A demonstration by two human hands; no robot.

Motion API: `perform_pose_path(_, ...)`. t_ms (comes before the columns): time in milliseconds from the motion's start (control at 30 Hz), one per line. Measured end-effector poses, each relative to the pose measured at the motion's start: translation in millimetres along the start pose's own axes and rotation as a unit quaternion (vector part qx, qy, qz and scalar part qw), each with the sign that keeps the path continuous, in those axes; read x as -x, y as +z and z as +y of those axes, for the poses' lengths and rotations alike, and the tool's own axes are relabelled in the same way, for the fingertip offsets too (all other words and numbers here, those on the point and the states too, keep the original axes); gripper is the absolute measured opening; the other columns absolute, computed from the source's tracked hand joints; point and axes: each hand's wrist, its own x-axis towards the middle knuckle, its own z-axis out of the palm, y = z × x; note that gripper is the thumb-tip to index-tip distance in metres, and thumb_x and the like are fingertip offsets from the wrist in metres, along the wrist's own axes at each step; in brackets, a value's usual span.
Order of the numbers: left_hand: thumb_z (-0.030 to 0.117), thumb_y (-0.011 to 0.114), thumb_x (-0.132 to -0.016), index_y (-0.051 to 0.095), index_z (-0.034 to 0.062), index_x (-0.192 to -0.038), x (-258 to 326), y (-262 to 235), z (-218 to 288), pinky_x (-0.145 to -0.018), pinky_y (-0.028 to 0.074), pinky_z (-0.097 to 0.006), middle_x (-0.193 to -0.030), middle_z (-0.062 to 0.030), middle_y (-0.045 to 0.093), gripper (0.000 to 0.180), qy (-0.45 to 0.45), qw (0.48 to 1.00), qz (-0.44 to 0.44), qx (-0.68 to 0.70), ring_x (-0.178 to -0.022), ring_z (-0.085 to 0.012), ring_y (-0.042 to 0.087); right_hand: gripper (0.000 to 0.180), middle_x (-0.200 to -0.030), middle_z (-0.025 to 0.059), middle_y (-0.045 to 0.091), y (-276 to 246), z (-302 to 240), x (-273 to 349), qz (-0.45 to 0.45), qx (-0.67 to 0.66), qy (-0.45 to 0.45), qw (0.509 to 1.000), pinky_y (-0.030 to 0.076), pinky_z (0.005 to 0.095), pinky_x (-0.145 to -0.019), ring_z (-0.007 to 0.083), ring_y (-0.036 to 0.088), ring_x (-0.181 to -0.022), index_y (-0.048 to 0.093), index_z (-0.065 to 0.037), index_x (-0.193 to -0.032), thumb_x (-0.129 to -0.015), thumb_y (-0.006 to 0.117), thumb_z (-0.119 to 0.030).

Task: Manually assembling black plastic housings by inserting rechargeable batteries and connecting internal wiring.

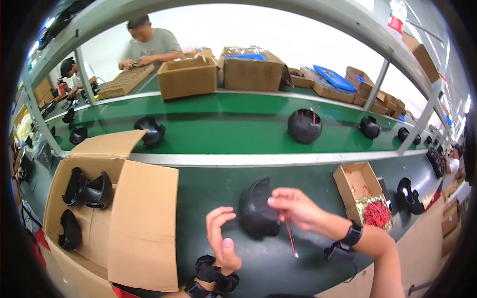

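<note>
A black rounded plastic shell (257,211) with a cut-out upper edge stands on the dark green worktable in front of me. My right hand (296,207) is at the shell's right side, its fingers drawn together on a thin red wire (291,240). The wire hangs below the fingers and ends in a small white connector (296,255). Exactly where the fingertips grip it is partly hidden. To the left of the shell, my left hand (222,241) is held with fingers curved and apart, nothing in it.
An open cardboard box (144,223) with several black shells stands at left. At right, a smaller box (354,181) holds red wires, beside another black part (410,196). Beyond a metal rail, a green conveyor belt (223,121) carries black shells. Across it a person (156,44) works near cartons.
</note>
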Motion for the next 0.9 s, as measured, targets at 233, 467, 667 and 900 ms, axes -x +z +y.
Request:
perform_pose_path(233,0.013,0.068,-0.065,0.063,0.0059,-0.096,-12.7,5.3,17.0,-0.093,0.038,-0.043,-0.12,-0.0126,0.058,0.032,0.01,0.966,-0.257,-0.016,-0.104,-0.0323,0.046,0.021,-0.086,-0.001,0.061,2.0,27.4,64.1,-0.049,0.022,0.055,0.997,0.053,0.0229,-0.06,0.0083,0.06,-0.079,0.058,-0.003,-0.107,-0.093,0.06,-0.018)
perform_pose_path(467,0.015,0.07,-0.064,0.067,0.007,-0.092,-12.4,5.4,18.4,-0.09,0.04,-0.041,-0.11,-0.01,0.063,0.029,0.037,0.962,-0.266,-0.055,-0.102,-0.0308,0.049,0.015,-0.074,0.0058,0.061,9.2,20.3,101.4,0.016,0.595,-0.24,0.767,0.048,0.0325,-0.056,0.0185,0.061,-0.064,0.064,-0.004,-0.094,-0.08,0.06,-0.009)
perform_pose_path(667,0.025,0.063,-0.078,0.068,0.0063,-0.087,-8.0,2.8,16.9,-0.093,0.038,-0.045,-0.092,-0.0077,0.066,0.022,0.055,0.954,-0.289,-0.049,-0.106,-0.0333,0.051,0.016,-0.069,0.0011,0.05,8.3,-2.1,93.7,-0.064,0.762,-0.384,0.517,0.04,0.0285,-0.063,0.0147,0.053,-0.069,0.062,-0.007,-0.082,-0.069,0.06,-0.015)
perform_pose_path(900,0.012,0.073,-0.063,0.069,0.0068,-0.091,-10.2,3.4,19.5,-0.089,0.042,-0.043,-0.092,-0.005,0.066,0.029,0.056,0.955,-0.286,-0.049,-0.106,-0.0289,0.051,0.013,-0.069,0.0005,0.049,9.5,-13.6,87.8,-0.112,0.756,-0.365,0.532,0.04,0.0289,-0.063,0.0153,0.051,-0.066,0.06,-0.007,-0.081,-0.074,0.064,-0.017)
